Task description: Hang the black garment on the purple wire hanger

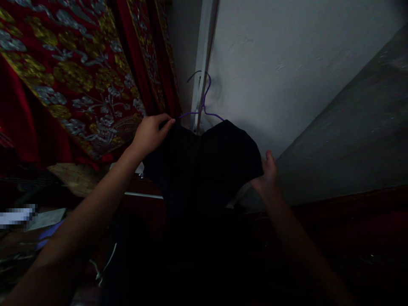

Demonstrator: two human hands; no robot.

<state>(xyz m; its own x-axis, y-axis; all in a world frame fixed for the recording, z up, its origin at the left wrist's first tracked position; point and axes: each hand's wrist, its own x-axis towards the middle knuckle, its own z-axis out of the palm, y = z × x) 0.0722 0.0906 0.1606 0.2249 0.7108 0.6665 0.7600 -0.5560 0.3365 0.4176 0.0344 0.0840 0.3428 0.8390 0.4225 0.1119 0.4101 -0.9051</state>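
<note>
A black short-sleeved garment (204, 170), probably a shirt, hangs on a thin purple wire hanger (207, 91). The hanger's hook is at a pale vertical edge of the wall. My left hand (153, 131) pinches the cloth at the left shoulder between thumb and fingers. At the right sleeve, my right hand (267, 174) holds the cuff, thumb pointing up and the other fingers mostly hidden behind the cloth. The lower part of the garment fades into darkness, so its hem cannot be made out.
A red curtain-like cloth (86, 80) with gold and silver embroidery hangs at left. Behind the garment rises a white wall (270, 63) with a grey lower section (350, 127). Papers (47, 219) and a blue item (49, 233) lie at lower left. A white cord (106, 263) dangles nearby.
</note>
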